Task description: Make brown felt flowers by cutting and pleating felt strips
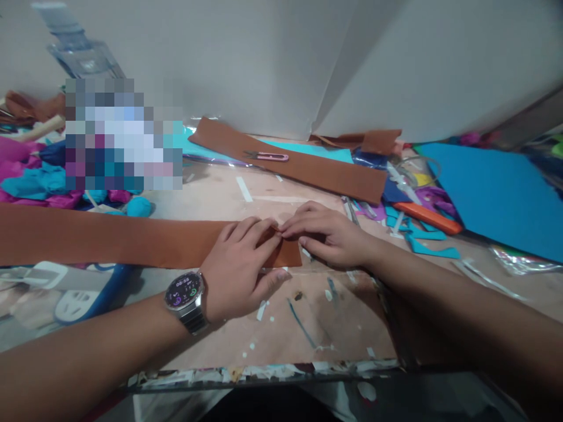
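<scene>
A long brown strip [153, 237], smooth like craft foam or leather, lies across the work surface from the left edge to the middle. My left hand [246, 264], with a watch at its wrist, rests palm down over the strip near its right end. Its fingers reach the upper edge and its thumb is stretched out below. My right hand [329, 234] meets the left fingertips there, its fingers drawn together at a small raised part of the strip. The right thumb sits somewhat apart. What lies between the fingertips is partly hidden.
Another brown strip [308, 167] lies behind, with a pink utility knife [272, 156] on it. At right are an orange cutter [428, 218], blue scraps and a large blue sheet [497, 187]. A power strip [81, 293] stands front left, near crumpled coloured paper [39, 181].
</scene>
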Available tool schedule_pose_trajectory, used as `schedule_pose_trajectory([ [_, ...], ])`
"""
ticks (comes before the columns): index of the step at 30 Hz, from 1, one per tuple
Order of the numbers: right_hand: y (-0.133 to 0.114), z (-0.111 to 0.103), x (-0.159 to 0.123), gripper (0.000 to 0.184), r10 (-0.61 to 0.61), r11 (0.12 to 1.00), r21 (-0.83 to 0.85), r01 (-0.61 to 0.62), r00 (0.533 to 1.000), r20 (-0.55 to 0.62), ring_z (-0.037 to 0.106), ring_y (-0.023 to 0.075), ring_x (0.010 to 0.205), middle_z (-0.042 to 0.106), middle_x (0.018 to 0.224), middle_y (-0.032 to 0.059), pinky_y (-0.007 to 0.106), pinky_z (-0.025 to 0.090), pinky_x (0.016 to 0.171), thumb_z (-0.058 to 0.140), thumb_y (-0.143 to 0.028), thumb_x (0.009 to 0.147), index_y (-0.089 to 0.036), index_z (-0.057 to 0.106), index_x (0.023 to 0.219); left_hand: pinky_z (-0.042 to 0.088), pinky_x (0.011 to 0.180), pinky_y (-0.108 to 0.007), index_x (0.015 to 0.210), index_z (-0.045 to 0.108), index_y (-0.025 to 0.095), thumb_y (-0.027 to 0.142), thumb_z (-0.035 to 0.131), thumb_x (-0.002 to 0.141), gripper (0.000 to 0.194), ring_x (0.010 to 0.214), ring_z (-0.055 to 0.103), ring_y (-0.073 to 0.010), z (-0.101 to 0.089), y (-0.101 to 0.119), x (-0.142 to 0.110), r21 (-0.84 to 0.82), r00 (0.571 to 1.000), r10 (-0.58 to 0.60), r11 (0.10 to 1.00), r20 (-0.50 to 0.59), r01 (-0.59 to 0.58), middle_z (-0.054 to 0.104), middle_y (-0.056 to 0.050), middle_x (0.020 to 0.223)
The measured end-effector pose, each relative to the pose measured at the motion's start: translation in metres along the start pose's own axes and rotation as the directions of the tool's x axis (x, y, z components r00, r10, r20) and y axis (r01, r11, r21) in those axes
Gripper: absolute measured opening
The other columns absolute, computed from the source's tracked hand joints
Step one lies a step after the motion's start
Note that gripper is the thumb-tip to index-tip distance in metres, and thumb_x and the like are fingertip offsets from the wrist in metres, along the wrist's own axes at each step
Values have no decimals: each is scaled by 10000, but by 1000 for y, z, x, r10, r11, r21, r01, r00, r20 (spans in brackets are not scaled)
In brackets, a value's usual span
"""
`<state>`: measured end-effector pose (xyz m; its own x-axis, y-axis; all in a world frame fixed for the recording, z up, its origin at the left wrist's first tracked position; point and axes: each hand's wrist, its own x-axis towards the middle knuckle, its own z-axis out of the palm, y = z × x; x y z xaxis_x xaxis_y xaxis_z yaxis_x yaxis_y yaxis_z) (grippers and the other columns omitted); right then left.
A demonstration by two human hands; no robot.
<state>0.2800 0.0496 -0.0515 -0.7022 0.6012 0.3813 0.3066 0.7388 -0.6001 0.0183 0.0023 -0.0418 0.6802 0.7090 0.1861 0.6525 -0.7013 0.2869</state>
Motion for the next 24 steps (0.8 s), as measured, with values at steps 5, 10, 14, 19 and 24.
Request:
schedule_pose_trajectory([
  [5,0,0,0,359,4,1000,-13,-4,1000,6,648,266,1135,793,1231,48,497,555,1019,608,-117,944,-284,752,1228,359,1164,-600,1515,555,194,589,459,1033,630,1472,425,-383,-1,0,-1,0,1000,-4,1000,8,4,499,-147,1613],
  [10,1,0,-1,358,-5,1000,-23,5,1000,2,646,260,1119,793,1221,49,481,552,1007,607,-100,934,-269,749,1215,368,1150,-599,1437,600,210,569,477,1030,556,1455,439,-383,-2,1,0,-17,1000,-7,1000,8,7,513,-146,1588],
  [14,1,1,-1,375,-3,1000,-16,3,1000,-3,637,258,1096,794,1182,54,468,554,991,607,-88,920,-253,735,1232,390,1118,-585,1373,630,196,566,487,1026,527,1363,497,-374,-2,1,-1,-38,1000,-8,999,-11,8,583,-159,1464],
  [19,-2,1,-1,445,46,999,2,-46,999,-8,624,251,1096,775,1113,64,429,568,958,599,-59,901,-244,711,1290,431,1054,-599,1351,657,183,566,503,1016,532,1219,547,-380,-2,1,-2,-35,1000,-19,999,-12,19,631,-173,1320],
  [24,-4,0,-2,447,74,997,4,-74,997,-10,637,248,1093,737,1086,84,418,579,935,591,-61,911,-245,720,1298,432,1067,-597,1366,653,179,561,500,1022,536,1250,542,-380,-3,1,-2,-34,1000,-5,999,-10,5,630,-167,1349],
])
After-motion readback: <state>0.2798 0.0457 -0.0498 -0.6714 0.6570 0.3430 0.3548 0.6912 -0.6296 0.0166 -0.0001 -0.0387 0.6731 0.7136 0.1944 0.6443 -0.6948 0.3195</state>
